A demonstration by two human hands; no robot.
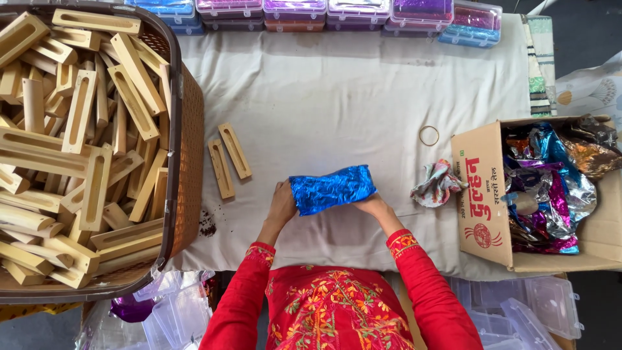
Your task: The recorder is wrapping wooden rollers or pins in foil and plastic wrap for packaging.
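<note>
My left hand [282, 203] and right hand [370, 205] clasp one blue foil-wrapped block [332, 188], fingers curled around its ends. Two slotted wooden blocks [229, 159] lie left of my left fingers; one rubber band [429, 135] beyond my right.

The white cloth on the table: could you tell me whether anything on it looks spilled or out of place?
Yes: a small patch of dark crumbs lies on the white cloth, near the basket. A crumpled rag and a loose rubber band lie by the cardboard box.

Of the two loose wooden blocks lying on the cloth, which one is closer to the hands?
The lower-left wooden block, nearer the left hand. The other wooden block lies just right of it but farther up the cloth.
</note>
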